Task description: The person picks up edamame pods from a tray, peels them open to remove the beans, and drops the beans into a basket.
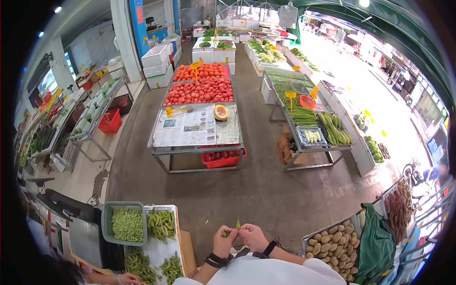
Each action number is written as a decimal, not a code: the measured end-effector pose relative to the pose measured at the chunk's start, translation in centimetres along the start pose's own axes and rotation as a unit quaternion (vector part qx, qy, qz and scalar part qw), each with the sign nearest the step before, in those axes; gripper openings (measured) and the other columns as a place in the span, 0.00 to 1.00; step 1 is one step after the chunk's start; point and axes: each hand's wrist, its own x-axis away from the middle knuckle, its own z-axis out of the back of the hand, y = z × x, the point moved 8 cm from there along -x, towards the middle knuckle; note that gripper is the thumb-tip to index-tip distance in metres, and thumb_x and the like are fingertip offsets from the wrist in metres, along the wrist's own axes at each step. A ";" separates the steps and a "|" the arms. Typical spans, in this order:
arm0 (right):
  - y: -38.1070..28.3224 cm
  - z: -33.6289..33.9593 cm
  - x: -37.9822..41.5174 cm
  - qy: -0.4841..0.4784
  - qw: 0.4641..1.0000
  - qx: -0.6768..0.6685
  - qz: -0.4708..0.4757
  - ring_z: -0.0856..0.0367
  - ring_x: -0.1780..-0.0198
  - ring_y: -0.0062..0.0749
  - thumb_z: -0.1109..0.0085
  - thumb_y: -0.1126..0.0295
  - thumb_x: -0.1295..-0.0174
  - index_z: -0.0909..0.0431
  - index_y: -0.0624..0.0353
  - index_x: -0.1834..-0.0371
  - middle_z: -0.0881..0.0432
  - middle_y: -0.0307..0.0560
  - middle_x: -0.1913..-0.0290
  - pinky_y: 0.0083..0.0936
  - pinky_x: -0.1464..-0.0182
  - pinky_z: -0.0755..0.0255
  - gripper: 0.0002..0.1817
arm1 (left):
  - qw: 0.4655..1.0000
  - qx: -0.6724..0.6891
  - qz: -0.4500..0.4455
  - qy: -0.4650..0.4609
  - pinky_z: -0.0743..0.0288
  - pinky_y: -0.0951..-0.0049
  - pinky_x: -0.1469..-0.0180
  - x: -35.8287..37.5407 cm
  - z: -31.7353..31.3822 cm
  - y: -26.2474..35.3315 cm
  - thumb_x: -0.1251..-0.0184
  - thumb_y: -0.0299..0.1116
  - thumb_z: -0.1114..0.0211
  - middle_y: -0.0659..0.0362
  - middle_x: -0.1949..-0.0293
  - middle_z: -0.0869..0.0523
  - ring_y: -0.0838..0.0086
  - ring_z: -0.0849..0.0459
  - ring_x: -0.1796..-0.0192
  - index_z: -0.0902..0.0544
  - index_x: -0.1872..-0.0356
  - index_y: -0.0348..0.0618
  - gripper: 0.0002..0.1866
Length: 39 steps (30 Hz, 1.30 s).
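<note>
1. Directly in front of the white-clad chest at the bottom edge, both hands meet over the grey concrete floor (266, 190).
2. Left hand (223, 241): fingers curled, fingertips pinched on the lower end of a green pod (237, 225). A dark band sits on its wrist.
3. Right hand (252, 236): fingers curled, thumb and forefinger closed on the same green pod from the other side. A black watch (270, 247) sits on its wrist.
4. Green pod: held between the two hands, its pointed tip standing up above the fingertips.
5. Left of the hands: a white foam box (176, 223) holding heaps of unshelled pods (161, 224).
6. On the far-left corner of that box: a grey-green basket (104, 223) filled with shelled green beans (127, 224).
7. Right of the hands: a tray of potatoes (335, 244), with a green cloth (375, 244) just beside it.
8. Beyond the hands, across the floor: a metal table covered with newspaper (190, 126), a cut pumpkin (220, 112) on it, and tomatoes (199, 91) behind.
</note>
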 end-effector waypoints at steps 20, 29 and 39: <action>-3.1 0.7 -0.7 0.055 0.971 0.216 0.090 0.34 0.80 0.10 0.40 0.74 0.42 0.21 0.60 0.72 0.26 0.30 0.79 0.14 0.81 0.42 0.03 | 0.931 -0.329 -0.151 -0.050 0.32 0.76 0.73 -0.1 -1.9 6.2 0.37 0.30 0.33 0.56 0.74 0.15 0.81 0.26 0.76 0.19 0.63 0.37 0.07; -1.5 -0.7 -1.2 0.047 0.996 0.069 0.038 0.37 0.82 0.10 0.43 0.76 0.41 0.24 0.61 0.68 0.24 0.35 0.77 0.13 0.82 0.46 0.01 | 0.953 -0.262 -0.144 0.034 0.30 0.80 0.71 0.0 -0.5 5.3 0.33 0.31 0.37 0.62 0.76 0.17 0.85 0.25 0.73 0.19 0.64 0.36 0.08; -1.2 -2.8 -1.3 -0.027 0.999 0.026 -0.011 0.36 0.80 0.10 0.45 0.77 0.37 0.25 0.61 0.60 0.26 0.34 0.73 0.10 0.81 0.45 0.04 | 0.949 -0.272 -0.140 0.072 0.27 0.79 0.67 -0.4 0.6 5.5 0.30 0.33 0.40 0.60 0.72 0.17 0.83 0.21 0.70 0.20 0.62 0.35 0.10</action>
